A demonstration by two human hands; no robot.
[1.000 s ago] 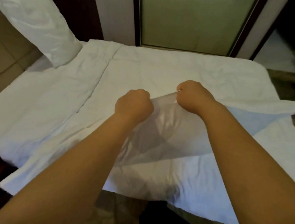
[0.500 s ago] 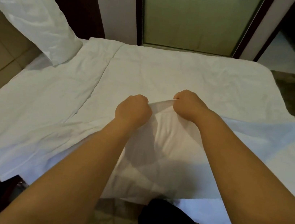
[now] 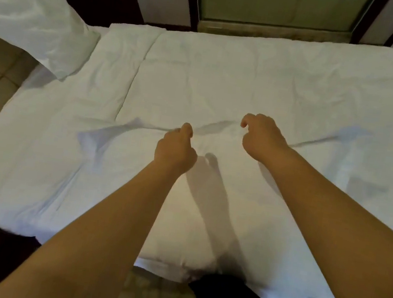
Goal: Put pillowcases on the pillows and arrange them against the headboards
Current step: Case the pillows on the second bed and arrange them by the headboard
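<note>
White pillowcase [image 3: 211, 176], spread flat across the bed [image 3: 301, 75], its far edge forming a low ridge between my hands. My left hand [image 3: 175, 151]: fingers curled shut, thumb and forefinger pinching that edge. My right hand [image 3: 260, 137]: fingers loosely curled and parted just above the same edge, gripping nothing that I can see. Far left: a white pillow [image 3: 32, 17], well apart, overhanging the bed's corner.

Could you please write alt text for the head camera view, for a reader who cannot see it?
Two bare forearms reach over a bed, spreading a white pillowcase flat; the left hand pinches its far edge, the right hand hovers loosely curled. A white pillow lies at the upper left.
</note>
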